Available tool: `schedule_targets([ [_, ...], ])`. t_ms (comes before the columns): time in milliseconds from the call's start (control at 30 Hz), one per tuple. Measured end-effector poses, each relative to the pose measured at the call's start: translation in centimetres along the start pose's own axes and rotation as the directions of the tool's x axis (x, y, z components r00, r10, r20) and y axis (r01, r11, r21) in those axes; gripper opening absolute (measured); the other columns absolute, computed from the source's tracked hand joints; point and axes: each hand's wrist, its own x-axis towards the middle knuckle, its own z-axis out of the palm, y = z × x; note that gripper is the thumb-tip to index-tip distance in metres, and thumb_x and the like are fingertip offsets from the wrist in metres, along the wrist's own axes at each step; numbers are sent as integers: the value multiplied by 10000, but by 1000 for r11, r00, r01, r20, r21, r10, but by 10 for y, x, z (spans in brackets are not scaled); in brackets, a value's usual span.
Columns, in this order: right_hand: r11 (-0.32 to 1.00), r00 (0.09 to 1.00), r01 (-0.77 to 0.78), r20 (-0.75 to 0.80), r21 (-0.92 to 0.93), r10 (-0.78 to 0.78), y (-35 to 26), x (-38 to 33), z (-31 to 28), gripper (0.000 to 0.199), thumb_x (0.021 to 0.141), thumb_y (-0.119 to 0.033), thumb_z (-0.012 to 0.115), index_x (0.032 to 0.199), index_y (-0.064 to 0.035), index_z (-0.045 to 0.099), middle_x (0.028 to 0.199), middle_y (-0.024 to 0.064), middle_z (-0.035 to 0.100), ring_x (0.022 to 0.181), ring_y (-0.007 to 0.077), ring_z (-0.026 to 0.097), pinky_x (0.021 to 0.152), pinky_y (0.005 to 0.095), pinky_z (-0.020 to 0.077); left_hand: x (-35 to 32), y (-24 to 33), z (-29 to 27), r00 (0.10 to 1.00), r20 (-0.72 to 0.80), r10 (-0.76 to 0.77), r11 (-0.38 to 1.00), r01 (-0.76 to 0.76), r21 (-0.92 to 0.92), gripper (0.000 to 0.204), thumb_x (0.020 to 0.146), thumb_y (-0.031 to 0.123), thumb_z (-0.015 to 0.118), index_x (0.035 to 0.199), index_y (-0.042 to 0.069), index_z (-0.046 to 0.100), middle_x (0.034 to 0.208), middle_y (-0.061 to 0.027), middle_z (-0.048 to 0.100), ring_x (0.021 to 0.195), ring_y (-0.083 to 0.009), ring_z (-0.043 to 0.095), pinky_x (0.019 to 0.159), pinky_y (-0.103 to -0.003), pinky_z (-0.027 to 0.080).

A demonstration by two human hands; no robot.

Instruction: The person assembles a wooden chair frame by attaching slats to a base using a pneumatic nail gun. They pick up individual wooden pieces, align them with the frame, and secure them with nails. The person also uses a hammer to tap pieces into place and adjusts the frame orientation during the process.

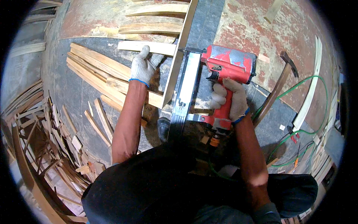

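Observation:
My right hand [237, 100], in a pale knitted glove, is wrapped around the handle of a red pneumatic nail gun [231, 61] with worn paint. The gun's long metal magazine [189, 80] runs down toward my body, and its nose meets a long upright wooden rail [172, 80]. In a matching glove with a blue cuff, my left hand [142, 68] grips a pale wooden slat [164, 48] whose right end butts against that rail. More slats [151, 27] extend leftward from the rail farther away. The fingertips of my left hand are partly hidden by the slat.
Loose boards [99, 80] lie stacked beside my left forearm. A claw hammer [274, 91] rests right of the gun, near a green hose [323, 108] and a long pale strip [310, 82]. Wood scraps [56, 149] pile up at lower left. A dark shoe [163, 128] stands below the rail.

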Motion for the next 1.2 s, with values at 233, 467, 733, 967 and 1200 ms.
schedule_targets([
  [233,1000,999,-8,44,27,7,3,-1,3,160,951,-299,550,929,-141,541,622,-38,402,502,136,397,501,335,363,-2,-2,3,999,-33,5,1000,-6,-16,353,1042,176,502,1321,-39,483,1302,-254,576,1176,-417,610,952,-530,585],
  [467,1000,999,-3,43,5,3,6,-1,3,179,981,-312,533,1007,-138,561,621,-66,344,507,99,347,501,306,303,3,-1,-4,1000,7,7,1000,-7,-9,348,1037,163,503,1326,-29,483,1287,-248,581,1164,-411,617,928,-522,597],
  [733,999,999,-31,-8,17,31,11,-4,15,204,975,-288,520,1043,-103,574,618,-61,361,508,114,371,506,323,342,4,1,-5,1000,-17,-6,1000,6,-24,351,1034,165,508,1332,-20,480,1301,-241,570,1158,-404,622,892,-510,609],
  [967,987,997,-69,32,146,65,13,0,7,116,951,-261,535,944,-145,533,623,-52,381,505,138,395,503,341,374,7,-2,-7,1000,0,-26,999,26,42,346,1038,191,502,1322,-6,500,1276,-228,597,1174,-396,614,907,-518,594],
  [1200,993,997,-67,54,95,62,15,-9,8,257,993,-321,509,1086,-91,575,623,-74,323,526,88,349,518,300,322,3,-4,-5,1000,-15,0,994,2,108,358,1035,228,520,1315,7,506,1270,-214,602,1149,-373,632,854,-480,606],
])
